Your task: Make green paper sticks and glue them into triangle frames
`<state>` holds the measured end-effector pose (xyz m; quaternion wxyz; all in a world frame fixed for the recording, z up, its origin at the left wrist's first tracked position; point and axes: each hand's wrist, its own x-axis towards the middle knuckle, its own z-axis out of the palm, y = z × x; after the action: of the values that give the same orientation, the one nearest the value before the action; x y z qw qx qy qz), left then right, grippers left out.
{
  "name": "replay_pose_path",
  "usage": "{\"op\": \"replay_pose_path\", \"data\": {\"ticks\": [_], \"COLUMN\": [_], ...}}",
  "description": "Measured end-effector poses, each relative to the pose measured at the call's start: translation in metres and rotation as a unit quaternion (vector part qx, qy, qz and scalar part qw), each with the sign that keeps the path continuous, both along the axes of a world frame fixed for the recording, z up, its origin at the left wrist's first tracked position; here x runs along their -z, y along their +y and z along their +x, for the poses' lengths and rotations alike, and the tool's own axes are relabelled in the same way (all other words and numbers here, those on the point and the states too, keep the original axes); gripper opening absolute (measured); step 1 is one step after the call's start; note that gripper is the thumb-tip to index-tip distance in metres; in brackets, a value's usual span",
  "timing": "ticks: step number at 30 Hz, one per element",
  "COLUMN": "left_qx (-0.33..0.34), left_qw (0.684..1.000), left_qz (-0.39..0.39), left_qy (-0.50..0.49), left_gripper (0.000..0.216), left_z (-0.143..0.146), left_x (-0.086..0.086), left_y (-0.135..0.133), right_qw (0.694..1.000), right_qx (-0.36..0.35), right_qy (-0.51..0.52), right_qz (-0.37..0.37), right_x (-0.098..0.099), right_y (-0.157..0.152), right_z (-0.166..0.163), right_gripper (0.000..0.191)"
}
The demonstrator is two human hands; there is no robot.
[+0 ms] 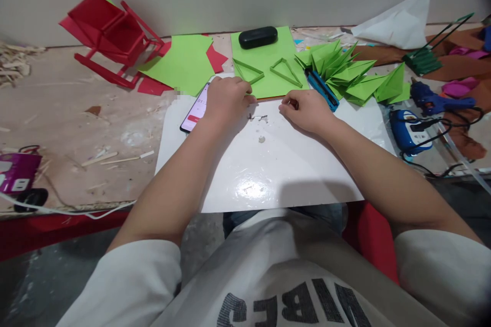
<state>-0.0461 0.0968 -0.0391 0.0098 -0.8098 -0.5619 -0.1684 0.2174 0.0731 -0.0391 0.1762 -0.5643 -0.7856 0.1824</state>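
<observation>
My left hand [226, 99] rests curled on a glossy white board [268, 168], knuckles up, fingertips at the near edge of a green paper sheet [264, 59]. It partly covers a phone [195, 112] with a lit screen. My right hand [307, 110] lies curled on the board too, fingers tucked under, beside a blue stapler-like tool [322, 90]. What the fingers of either hand hold is hidden. Two green paper triangle frames [286, 72] lie on the sheet just beyond both hands. Small dark scraps [258, 117] sit between the hands.
A black case [258, 37] lies at the back of the green sheet. Folded green paper cones [353, 79] are piled at right, with a blue glue gun [429, 99] and blue device [406, 130]. A red model chair [111, 36] and green and red sheets lie at left.
</observation>
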Motion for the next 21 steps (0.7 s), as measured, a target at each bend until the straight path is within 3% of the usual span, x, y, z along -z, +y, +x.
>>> {"op": "replay_pose_path", "data": {"ticks": [6, 17, 21], "left_qx": [-0.017, 0.011, 0.015], "left_qw": [0.999, 0.999, 0.999], "left_qz": [-0.028, 0.036, 0.024], "left_qy": [0.004, -0.023, -0.031], "left_gripper": [0.023, 0.017, 0.020], "left_z": [0.000, -0.010, -0.012], "left_x": [-0.003, 0.011, 0.013], "left_y": [-0.001, 0.008, 0.010], "right_qw": [1.000, 1.000, 1.000], "right_qx": [0.003, 0.005, 0.001], "right_qy": [0.002, 0.002, 0.004], "right_qz": [-0.008, -0.014, -0.016], "right_x": [-0.002, -0.005, -0.006], "right_y": [0.000, -0.001, -0.001], "right_z": [0.000, 0.000, 0.000], "right_gripper": [0.017, 0.019, 0.020]}}
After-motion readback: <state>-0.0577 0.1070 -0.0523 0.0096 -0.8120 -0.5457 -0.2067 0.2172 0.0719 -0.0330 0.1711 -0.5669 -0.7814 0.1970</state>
